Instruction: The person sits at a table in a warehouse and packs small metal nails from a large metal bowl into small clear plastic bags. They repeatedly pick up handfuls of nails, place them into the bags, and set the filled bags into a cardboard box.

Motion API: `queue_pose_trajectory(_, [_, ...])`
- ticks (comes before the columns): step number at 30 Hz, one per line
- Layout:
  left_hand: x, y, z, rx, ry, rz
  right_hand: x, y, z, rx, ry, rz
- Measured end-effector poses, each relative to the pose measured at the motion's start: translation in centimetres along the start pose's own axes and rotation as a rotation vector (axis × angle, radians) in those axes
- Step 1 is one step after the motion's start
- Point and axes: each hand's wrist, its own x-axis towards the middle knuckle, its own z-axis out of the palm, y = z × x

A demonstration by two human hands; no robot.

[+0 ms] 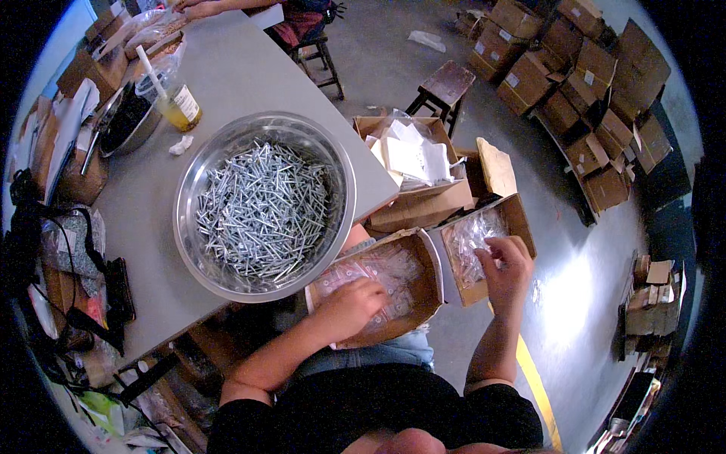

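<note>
My left hand (354,309) is over a cardboard box (432,284) on my lap, its fingers curled in among small clear plastic bags (404,268) with reddish marks. What the fingertips hold is hidden. Just above a second cardboard box (522,219), my right hand (508,265) has thumb and fingers bent together in a pinch. Under it lie clear plastic packets (473,233); anything between those fingertips is too small to make out. Ahead of my left hand, a round steel basin (344,181) full of loose silver screws (265,212) stands on the grey table.
A box of white papers and plastic (412,155) stands beyond the two boxes. A cup of yellow liquid (181,110) and a dark-filled bowl (132,125) are on the table (227,60). A wooden stool (446,83) and stacked cartons (575,91) occupy the floor. Another person's arm (208,7) shows far off.
</note>
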Motion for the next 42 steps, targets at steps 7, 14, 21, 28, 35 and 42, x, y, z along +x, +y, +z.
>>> queue_pose_trajectory(7, [1.0,1.0,2.6,0.192,0.161,0.143,0.1,-1.7,1.4,0.060,-0.022,-0.175])
queue_pose_trajectory(14, [0.5,0.3,2.7,0.031,0.183,0.083,2.5,-9.0,4.5,0.247,-0.309,-0.629])
queue_pose_trajectory(21, [-0.8,0.9,2.1,-0.354,0.444,-0.125,4.1,-17.8,8.0,0.065,-0.453,-1.122])
queue_pose_trajectory(28, [-1.2,0.2,2.8,-0.498,0.687,-0.114,3.6,-19.0,9.6,-0.015,-0.774,-1.085])
queue_pose_trajectory(35, [-2.1,1.0,-0.7,-0.404,0.626,-0.125,4.1,-19.7,8.2,0.205,-0.854,-0.967])
queue_pose_trajectory(42, [-2.4,0.1,-0.7,-0.521,0.715,-0.103,5.0,-19.3,8.2,0.251,-0.896,-0.783])
